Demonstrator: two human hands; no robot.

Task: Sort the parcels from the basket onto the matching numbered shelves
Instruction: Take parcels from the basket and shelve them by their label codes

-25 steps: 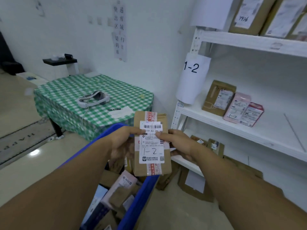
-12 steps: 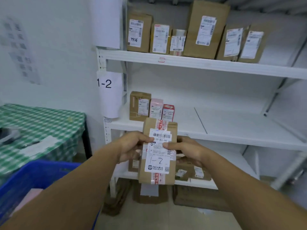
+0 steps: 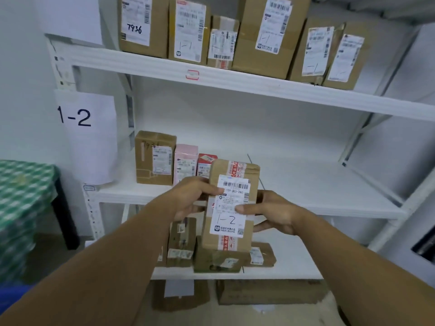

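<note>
The white shelf rack (image 3: 235,81) carried a "1-2" sign (image 3: 87,135) at its left post. Before its middle shelf, the cardboard parcel marked "1-2" (image 3: 231,205) stood upright, left hand (image 3: 188,198) and right hand (image 3: 270,211) each in a closed grip on its sides.

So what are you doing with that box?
A person is sorting parcels. Both hands, the left hand and the right hand, hold a brown parcel upright in front of a white shelf rack. Its label has "1-2" handwritten on it, matching the "1-2" sign hanging at the middle shelf. Three parcels already stand on that shelf at its left end, with open space to their right. The parcel is not yet set down.
</note>
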